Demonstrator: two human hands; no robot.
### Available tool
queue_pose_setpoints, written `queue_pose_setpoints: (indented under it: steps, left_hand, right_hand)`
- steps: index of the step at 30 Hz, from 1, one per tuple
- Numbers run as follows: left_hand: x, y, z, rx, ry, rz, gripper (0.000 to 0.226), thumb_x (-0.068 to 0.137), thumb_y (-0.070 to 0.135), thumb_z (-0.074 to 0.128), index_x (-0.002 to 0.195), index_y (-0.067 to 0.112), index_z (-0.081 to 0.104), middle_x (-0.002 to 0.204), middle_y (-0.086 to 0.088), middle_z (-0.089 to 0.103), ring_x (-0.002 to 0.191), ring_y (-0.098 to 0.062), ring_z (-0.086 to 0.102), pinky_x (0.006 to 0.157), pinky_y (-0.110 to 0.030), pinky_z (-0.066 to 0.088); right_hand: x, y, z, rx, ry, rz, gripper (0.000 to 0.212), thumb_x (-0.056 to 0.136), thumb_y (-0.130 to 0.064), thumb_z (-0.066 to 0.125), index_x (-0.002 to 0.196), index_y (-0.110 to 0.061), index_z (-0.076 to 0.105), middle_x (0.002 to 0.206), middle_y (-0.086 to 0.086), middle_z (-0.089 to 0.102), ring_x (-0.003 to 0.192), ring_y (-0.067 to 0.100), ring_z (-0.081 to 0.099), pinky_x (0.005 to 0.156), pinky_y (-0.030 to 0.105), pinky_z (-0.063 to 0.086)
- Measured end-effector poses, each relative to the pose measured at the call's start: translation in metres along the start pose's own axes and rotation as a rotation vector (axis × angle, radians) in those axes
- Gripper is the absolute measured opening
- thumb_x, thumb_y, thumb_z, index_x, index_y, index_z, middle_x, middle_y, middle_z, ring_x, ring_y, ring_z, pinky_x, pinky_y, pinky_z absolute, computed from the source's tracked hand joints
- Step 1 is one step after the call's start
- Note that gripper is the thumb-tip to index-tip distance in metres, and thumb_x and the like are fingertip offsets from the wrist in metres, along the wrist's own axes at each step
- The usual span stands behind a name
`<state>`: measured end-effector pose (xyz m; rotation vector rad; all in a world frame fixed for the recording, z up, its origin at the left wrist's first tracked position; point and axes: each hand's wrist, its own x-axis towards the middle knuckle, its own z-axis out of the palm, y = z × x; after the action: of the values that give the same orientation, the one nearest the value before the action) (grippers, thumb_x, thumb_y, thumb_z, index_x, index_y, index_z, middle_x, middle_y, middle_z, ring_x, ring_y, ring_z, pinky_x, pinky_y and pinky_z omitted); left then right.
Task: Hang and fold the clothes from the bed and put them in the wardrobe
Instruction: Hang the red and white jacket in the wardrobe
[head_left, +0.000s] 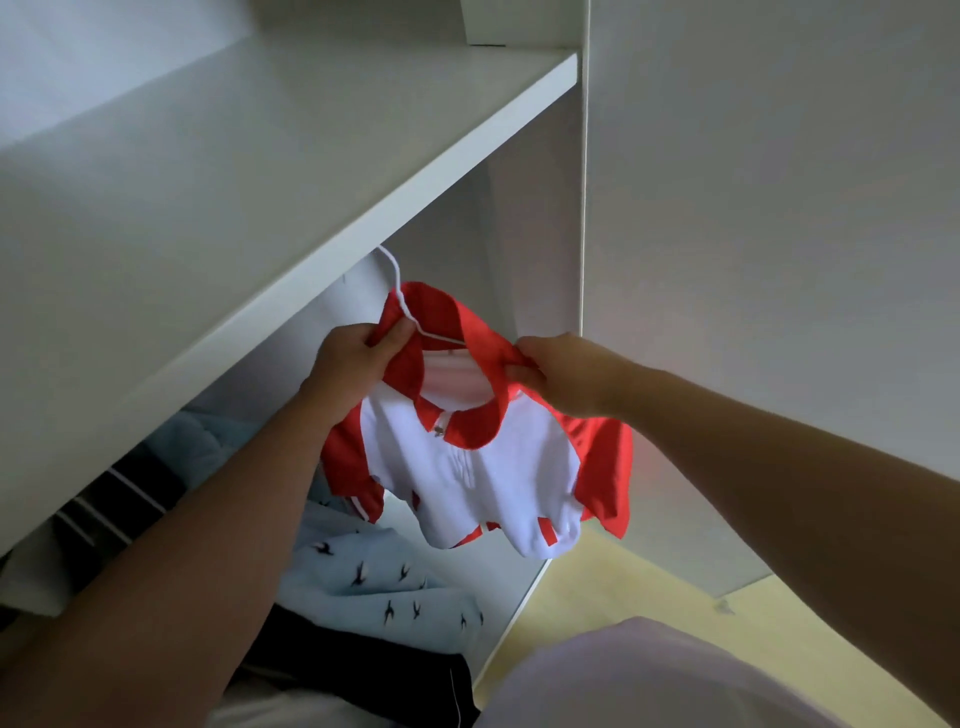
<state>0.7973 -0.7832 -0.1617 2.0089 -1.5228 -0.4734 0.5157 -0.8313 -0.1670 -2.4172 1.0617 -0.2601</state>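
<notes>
While the fingers (393, 335) of the left hand (353, 364) curl shut, they pinch red collar cloth together with the wire of the white hanger (415, 323). The right hand (566, 376) pinches the far side of the collar, fingers closed on fabric alone. The red-and-white jacket (467, 478) hangs between and below both hands, inside the wardrobe opening, zip front facing near. The hanger's long axis runs left to right, hand to hand. Its hook (387, 255) rises up and far-left from the left hand and vanishes behind the shelf (311, 208) edge. The rail is hidden, so I cannot tell if the hook is seated. Judgement: the left hand is nearer the hook and would guide it, while the right steadies. Below lie a pale blue bird-print garment (374, 571) and a dark garment (363, 680).
</notes>
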Motion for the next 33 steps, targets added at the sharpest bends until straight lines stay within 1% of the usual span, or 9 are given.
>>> queue_pose_setpoints:
  steps: [2, 6, 10, 15, 18, 21, 23, 29, 33]
  left_hand:
    - [-0.002, 0.008, 0.008, 0.030, 0.004, 0.045, 0.071, 0.099, 0.063, 0.044, 0.067, 0.000, 0.056, 0.069, -0.023, 0.062, 0.068, -0.035, 0.061, 0.065, -0.043, 0.046]
    - [-0.007, 0.020, 0.021, 0.023, -0.019, 0.085, 0.059, 0.105, 0.051, 0.037, 0.057, 0.019, 0.050, 0.059, -0.008, 0.055, 0.062, -0.023, 0.054, 0.059, -0.032, 0.037]
    - [-0.006, 0.009, 0.016, 0.023, 0.020, 0.053, 0.068, 0.104, 0.056, 0.025, 0.059, 0.011, 0.050, 0.065, -0.017, 0.061, 0.064, -0.025, 0.058, 0.063, -0.032, 0.043]
    - [-0.009, -0.016, 0.006, 0.050, 0.081, -0.022, 0.073, 0.094, 0.069, 0.016, 0.057, 0.013, 0.046, 0.056, -0.006, 0.054, 0.057, -0.022, 0.057, 0.063, -0.027, 0.043]
    - [-0.012, -0.010, 0.015, 0.082, 0.036, 0.050, 0.070, 0.093, 0.078, 0.024, 0.059, 0.021, 0.048, 0.055, 0.001, 0.053, 0.058, -0.021, 0.058, 0.056, -0.026, 0.039]
    - [-0.016, 0.005, 0.027, 0.050, -0.001, 0.152, 0.043, 0.080, 0.078, 0.049, 0.079, 0.036, 0.058, 0.072, 0.018, 0.064, 0.072, 0.000, 0.061, 0.062, -0.020, 0.047]
    - [-0.016, 0.010, 0.030, 0.035, 0.016, 0.215, 0.029, 0.084, 0.070, 0.060, 0.088, 0.041, 0.058, 0.075, 0.024, 0.063, 0.074, 0.004, 0.062, 0.067, -0.019, 0.050]
    - [-0.011, 0.010, 0.018, 0.052, 0.083, 0.272, 0.040, 0.089, 0.069, 0.056, 0.068, 0.035, 0.053, 0.062, 0.013, 0.061, 0.063, -0.005, 0.061, 0.059, -0.028, 0.051]
    - [-0.006, 0.003, 0.006, 0.156, 0.120, 0.321, 0.033, 0.094, 0.057, 0.054, 0.091, 0.026, 0.065, 0.079, 0.013, 0.067, 0.067, -0.001, 0.061, 0.068, -0.019, 0.049]
  right_hand:
    - [0.004, -0.005, 0.005, 0.003, 0.025, -0.004, 0.028, 0.106, -0.036, 0.046, 0.107, -0.011, 0.057, 0.098, 0.014, 0.064, 0.094, 0.036, 0.062, 0.071, 0.033, 0.039]
    - [0.011, -0.015, 0.017, -0.071, 0.046, -0.005, 0.029, 0.106, -0.048, 0.037, 0.098, -0.023, 0.047, 0.094, 0.004, 0.060, 0.093, 0.033, 0.060, 0.069, 0.033, 0.037]
    - [0.007, -0.005, 0.018, -0.054, 0.174, 0.004, 0.036, 0.103, -0.054, 0.037, 0.105, -0.022, 0.054, 0.096, 0.008, 0.065, 0.091, 0.036, 0.063, 0.069, 0.037, 0.047]
    - [0.002, 0.014, 0.015, -0.018, 0.294, 0.024, 0.036, 0.101, -0.056, 0.041, 0.093, -0.024, 0.054, 0.092, 0.008, 0.067, 0.086, 0.037, 0.063, 0.063, 0.034, 0.040]
    - [0.004, 0.013, 0.018, -0.056, 0.313, 0.039, 0.039, 0.101, -0.060, 0.037, 0.093, -0.026, 0.053, 0.087, 0.001, 0.065, 0.082, 0.034, 0.062, 0.062, 0.032, 0.036]
    - [0.005, 0.011, 0.019, -0.060, 0.316, 0.050, 0.042, 0.100, -0.062, 0.034, 0.091, -0.026, 0.052, 0.082, -0.002, 0.060, 0.078, 0.033, 0.061, 0.061, 0.032, 0.037]
    - [0.005, 0.011, 0.018, -0.040, 0.321, 0.048, 0.041, 0.099, -0.062, 0.034, 0.090, -0.026, 0.052, 0.078, -0.004, 0.055, 0.076, 0.033, 0.059, 0.061, 0.033, 0.037]
    - [0.005, 0.008, 0.011, -0.025, 0.291, 0.012, 0.036, 0.100, -0.059, 0.037, 0.085, -0.029, 0.048, 0.079, -0.005, 0.054, 0.079, 0.031, 0.060, 0.063, 0.032, 0.038]
    - [-0.002, 0.016, 0.002, -0.130, 0.304, -0.009, 0.037, 0.100, -0.059, 0.039, 0.087, -0.027, 0.051, 0.078, -0.002, 0.057, 0.082, 0.035, 0.062, 0.064, 0.033, 0.036]
